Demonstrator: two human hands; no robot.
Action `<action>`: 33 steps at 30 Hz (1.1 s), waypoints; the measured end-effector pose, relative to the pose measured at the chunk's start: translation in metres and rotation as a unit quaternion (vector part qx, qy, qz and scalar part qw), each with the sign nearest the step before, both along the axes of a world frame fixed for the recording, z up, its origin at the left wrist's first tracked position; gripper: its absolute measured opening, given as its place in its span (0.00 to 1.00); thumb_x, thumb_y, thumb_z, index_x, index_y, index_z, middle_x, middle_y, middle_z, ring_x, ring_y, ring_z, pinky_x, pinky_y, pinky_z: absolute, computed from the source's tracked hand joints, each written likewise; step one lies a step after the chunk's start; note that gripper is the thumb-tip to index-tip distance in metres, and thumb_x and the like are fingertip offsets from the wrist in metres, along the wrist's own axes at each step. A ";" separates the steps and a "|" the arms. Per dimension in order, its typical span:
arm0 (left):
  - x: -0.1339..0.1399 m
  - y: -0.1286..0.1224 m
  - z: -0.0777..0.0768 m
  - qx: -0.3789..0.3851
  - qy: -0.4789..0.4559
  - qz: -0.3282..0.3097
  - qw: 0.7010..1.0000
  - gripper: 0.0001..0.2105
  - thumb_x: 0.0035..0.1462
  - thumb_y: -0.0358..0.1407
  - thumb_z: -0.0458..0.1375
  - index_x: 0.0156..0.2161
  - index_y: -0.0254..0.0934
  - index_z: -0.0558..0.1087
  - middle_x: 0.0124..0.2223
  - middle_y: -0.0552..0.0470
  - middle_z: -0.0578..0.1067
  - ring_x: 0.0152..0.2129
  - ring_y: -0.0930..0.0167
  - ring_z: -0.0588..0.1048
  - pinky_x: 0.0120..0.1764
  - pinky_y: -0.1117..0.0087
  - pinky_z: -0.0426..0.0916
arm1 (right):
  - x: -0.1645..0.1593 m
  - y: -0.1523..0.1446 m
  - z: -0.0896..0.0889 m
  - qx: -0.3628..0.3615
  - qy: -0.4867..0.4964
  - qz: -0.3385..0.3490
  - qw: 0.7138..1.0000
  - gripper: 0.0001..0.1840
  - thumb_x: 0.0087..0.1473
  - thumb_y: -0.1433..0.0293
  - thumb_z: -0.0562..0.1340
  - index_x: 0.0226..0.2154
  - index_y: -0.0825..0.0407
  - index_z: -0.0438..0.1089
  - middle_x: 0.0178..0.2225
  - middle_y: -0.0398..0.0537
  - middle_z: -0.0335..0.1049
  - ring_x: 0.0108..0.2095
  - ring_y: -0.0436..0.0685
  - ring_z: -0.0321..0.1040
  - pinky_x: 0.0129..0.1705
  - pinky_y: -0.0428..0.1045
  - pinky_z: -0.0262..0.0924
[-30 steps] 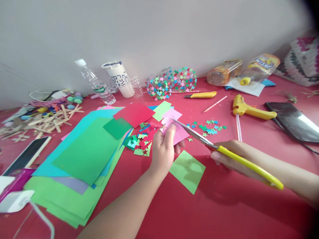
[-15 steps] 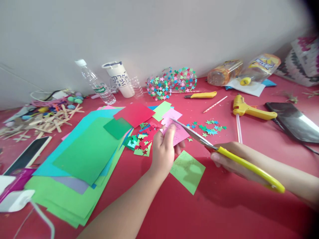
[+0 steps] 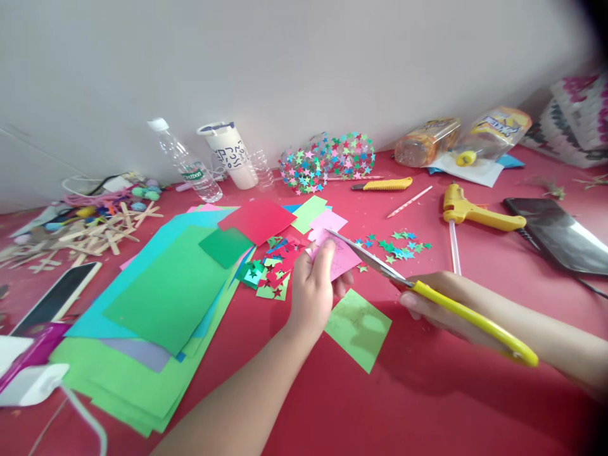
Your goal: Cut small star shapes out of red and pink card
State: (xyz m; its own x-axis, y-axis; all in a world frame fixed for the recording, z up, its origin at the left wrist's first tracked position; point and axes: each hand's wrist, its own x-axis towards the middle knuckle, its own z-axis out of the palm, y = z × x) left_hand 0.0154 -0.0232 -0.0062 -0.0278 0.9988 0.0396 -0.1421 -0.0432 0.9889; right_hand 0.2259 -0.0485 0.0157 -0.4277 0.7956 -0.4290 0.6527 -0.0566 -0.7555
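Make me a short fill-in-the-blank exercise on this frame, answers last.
The right hand holds yellow-handled ____.
The left hand holds a piece of ____ paper.
In the picture, the utility knife lies to the ____ of the glue gun.
The tabletop is coloured ____.
Missing words: scissors; pink; left; red.

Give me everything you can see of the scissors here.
The scissors have slim, silvery, metal-looking blades and a long, smooth yellow handle that looks like plastic. The right hand holds them above the red table, the handle slanting down toward the lower right and the blades pointing up and left. Their tips are at the pink paper in the left hand. The hand hides part of the grip; how far the blades are open is unclear.
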 end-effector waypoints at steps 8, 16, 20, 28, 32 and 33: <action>-0.013 0.016 -0.003 0.027 -0.049 0.019 0.998 0.08 0.58 0.41 0.60 0.31 0.39 0.72 0.20 0.60 0.67 0.14 0.77 0.65 0.16 0.77 0.59 | 0.003 0.003 0.011 -0.007 0.023 -0.001 1.000 0.28 0.62 0.46 0.58 0.23 0.49 0.54 0.21 0.33 0.50 0.22 0.49 0.49 0.24 0.46 0.42; -0.013 0.022 0.001 -0.013 -0.162 -0.026 0.986 0.08 0.50 0.36 0.67 0.27 0.37 0.72 0.25 0.57 0.71 0.21 0.78 0.68 0.23 0.78 0.62 | 0.003 0.005 0.007 -0.050 0.045 -0.062 0.996 0.42 0.44 0.27 0.52 0.26 0.51 0.64 0.17 0.33 0.52 0.17 0.48 0.49 0.19 0.44 0.47; -0.014 0.021 0.004 -0.013 -0.164 -0.026 0.986 0.08 0.47 0.35 0.69 0.32 0.38 0.75 0.27 0.57 0.74 0.19 0.78 0.69 0.20 0.79 0.61 | 0.003 0.004 0.006 -0.044 0.042 -0.078 0.995 0.41 0.43 0.28 0.53 0.26 0.50 0.65 0.17 0.34 0.53 0.17 0.48 0.49 0.19 0.44 0.48; -0.010 0.015 0.004 0.009 -0.093 -0.040 0.995 0.10 0.56 0.40 0.63 0.28 0.37 0.73 0.20 0.57 0.72 0.17 0.77 0.70 0.23 0.77 0.65 | -0.006 -0.001 0.010 -0.029 0.077 -0.036 0.996 0.41 0.50 0.29 0.49 0.26 0.52 0.63 0.18 0.34 0.53 0.18 0.48 0.49 0.20 0.44 0.47; -0.010 0.013 0.004 0.011 -0.079 -0.042 0.996 0.10 0.56 0.39 0.62 0.27 0.38 0.74 0.20 0.57 0.73 0.17 0.77 0.70 0.24 0.76 0.65 | -0.005 -0.004 0.001 -0.027 0.079 -0.004 0.997 0.38 0.53 0.31 0.48 0.25 0.49 0.56 0.19 0.34 0.51 0.18 0.47 0.48 0.20 0.43 0.45; -0.010 0.013 0.004 0.015 -0.077 -0.043 0.996 0.10 0.57 0.39 0.62 0.27 0.38 0.74 0.21 0.57 0.73 0.17 0.77 0.70 0.23 0.76 0.65 | -0.004 -0.005 -0.002 -0.023 0.080 -0.004 0.997 0.37 0.53 0.31 0.48 0.25 0.49 0.55 0.19 0.34 0.51 0.18 0.47 0.49 0.20 0.43 0.45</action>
